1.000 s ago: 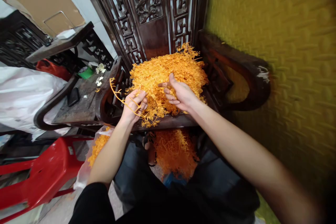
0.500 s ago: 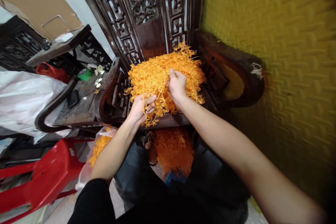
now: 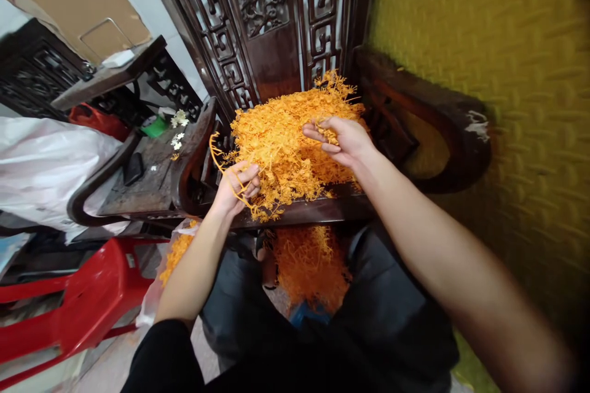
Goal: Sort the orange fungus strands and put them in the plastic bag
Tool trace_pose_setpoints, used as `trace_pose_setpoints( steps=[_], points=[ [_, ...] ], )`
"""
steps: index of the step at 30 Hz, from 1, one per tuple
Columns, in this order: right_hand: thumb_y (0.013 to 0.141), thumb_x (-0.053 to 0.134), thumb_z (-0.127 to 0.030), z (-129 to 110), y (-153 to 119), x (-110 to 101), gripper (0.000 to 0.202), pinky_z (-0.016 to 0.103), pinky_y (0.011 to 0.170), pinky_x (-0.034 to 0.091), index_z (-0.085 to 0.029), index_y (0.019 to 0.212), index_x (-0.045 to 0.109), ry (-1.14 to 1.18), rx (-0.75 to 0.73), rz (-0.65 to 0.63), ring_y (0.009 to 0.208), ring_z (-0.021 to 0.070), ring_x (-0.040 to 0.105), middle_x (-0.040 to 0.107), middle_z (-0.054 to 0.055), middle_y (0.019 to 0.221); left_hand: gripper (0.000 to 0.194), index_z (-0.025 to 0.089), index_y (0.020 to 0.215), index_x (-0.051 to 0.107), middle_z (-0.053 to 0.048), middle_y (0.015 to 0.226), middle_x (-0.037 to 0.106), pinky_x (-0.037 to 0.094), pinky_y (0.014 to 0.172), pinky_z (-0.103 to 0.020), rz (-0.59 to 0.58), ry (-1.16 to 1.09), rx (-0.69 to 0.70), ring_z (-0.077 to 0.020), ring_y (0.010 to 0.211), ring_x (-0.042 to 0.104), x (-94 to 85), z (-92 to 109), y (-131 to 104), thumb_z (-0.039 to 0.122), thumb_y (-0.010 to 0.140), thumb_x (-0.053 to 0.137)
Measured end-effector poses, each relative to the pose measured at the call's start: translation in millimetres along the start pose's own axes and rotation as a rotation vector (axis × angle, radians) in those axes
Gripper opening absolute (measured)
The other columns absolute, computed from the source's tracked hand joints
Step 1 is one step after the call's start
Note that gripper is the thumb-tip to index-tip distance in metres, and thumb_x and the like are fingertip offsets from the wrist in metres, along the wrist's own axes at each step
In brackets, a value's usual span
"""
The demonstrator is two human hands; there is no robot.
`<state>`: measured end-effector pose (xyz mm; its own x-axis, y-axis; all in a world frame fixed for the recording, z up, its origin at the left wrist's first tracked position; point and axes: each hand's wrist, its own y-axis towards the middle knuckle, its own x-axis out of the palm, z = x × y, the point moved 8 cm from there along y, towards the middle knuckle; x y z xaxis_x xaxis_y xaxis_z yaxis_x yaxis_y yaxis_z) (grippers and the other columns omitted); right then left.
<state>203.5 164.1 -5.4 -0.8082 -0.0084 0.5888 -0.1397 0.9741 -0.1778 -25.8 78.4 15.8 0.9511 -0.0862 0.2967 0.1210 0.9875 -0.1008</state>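
Observation:
A heap of orange, branching, coral-like sprigs (image 3: 271, 132) lies on the seat of a carved dark wooden chair (image 3: 276, 58). At the heap's front left, my left hand (image 3: 234, 189) is closed on a thin orange strand (image 3: 214, 148) that curves up past the fingers and also hangs below them. Over the right side of the heap is my right hand (image 3: 353, 142), palm partly turned up and fingers half curled around small orange bits (image 3: 328, 134). The heap hides most of the seat.
Below the seat, between the legs, sits another orange mass (image 3: 311, 264). A plastic bag of orange pieces (image 3: 177, 255) stands at left, beside a red plastic chair (image 3: 92, 288). The wooden armrest (image 3: 461, 135) curves out at right. White flowers (image 3: 177, 140) lie on the neighbouring seat.
My right hand has moved right and turned its palm up, its fingers loosening from a fist. My left hand has shifted slightly left, and its strand now arcs upward.

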Motion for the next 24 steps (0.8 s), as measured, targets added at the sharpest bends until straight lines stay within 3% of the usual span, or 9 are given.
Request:
trace_pose_setpoints(
  steps=[4,7,11,15,18,20,24],
  points=[
    [0.069,0.056,-0.008,10,0,2,0.041,0.011,0.033,0.016,-0.016,0.108,0.067,0.079,0.107,-0.022,0.051,0.0055,0.051,0.059,-0.001,0.070,0.039,0.012,0.072,0.060,0.002,0.052,0.059,0.022,0.035,-0.013,0.012,-0.030,-0.006,-0.0004,0.034,0.034,-1.2,4,1,0.032,0.067,0.094],
    [0.064,0.055,-0.008,19,2,4,0.056,0.012,0.034,0.016,-0.018,0.119,0.064,0.111,0.159,-0.042,0.046,0.0055,0.041,0.054,-0.004,0.067,0.039,0.013,0.068,0.057,0.003,0.052,0.057,0.022,0.035,-0.012,0.001,-0.070,-0.009,0.0003,0.035,0.032,-1.4,6,5,0.029,0.069,0.092],
    [0.064,0.054,-0.013,29,3,7,0.041,0.013,0.036,0.014,-0.017,0.104,0.062,0.186,0.236,-0.025,0.047,0.0068,0.038,0.050,-0.002,0.064,0.036,0.013,0.066,0.056,0.004,0.052,0.053,0.020,0.035,-0.011,-0.012,-0.117,-0.042,0.0009,0.037,0.029,-2.4,5,11,0.026,0.078,0.087],
    [0.082,0.053,-0.029,26,5,12,0.011,0.014,0.037,0.014,-0.018,0.084,0.056,0.276,0.197,-0.037,0.049,0.0074,0.038,0.047,0.000,0.064,0.036,0.014,0.064,0.055,0.006,0.046,0.044,0.019,0.034,-0.012,-0.006,-0.140,-0.106,-0.0001,0.037,0.027,-2.1,2,14,0.025,0.082,0.084],
    [0.095,0.053,-0.044,25,6,18,0.033,0.014,0.037,0.016,-0.020,0.074,0.047,0.319,0.145,-0.046,0.052,0.0079,0.044,0.049,0.001,0.066,0.036,0.013,0.063,0.056,0.006,0.046,0.044,0.019,0.034,-0.012,-0.008,-0.157,-0.106,0.0000,0.037,0.027,-1.0,3,13,0.025,0.079,0.086],
    [0.100,0.055,-0.041,27,6,23,0.035,0.014,0.037,0.018,-0.019,0.074,0.047,0.283,0.119,-0.059,0.057,0.0081,0.051,0.055,0.003,0.071,0.035,0.012,0.064,0.058,0.006,0.048,0.046,0.019,0.034,-0.011,-0.012,-0.166,-0.088,0.0003,0.038,0.028,-0.5,3,13,0.024,0.077,0.087],
    [0.104,0.055,-0.024,36,1,35,0.010,0.013,0.037,0.023,-0.018,0.098,0.061,0.165,0.125,-0.106,0.058,0.0070,0.055,0.060,0.000,0.076,0.033,0.011,0.065,0.059,0.003,0.053,0.055,0.021,0.034,-0.011,-0.031,-0.198,-0.052,0.0008,0.039,0.032,1.2,3,13,0.022,0.074,0.089]
  ],
)
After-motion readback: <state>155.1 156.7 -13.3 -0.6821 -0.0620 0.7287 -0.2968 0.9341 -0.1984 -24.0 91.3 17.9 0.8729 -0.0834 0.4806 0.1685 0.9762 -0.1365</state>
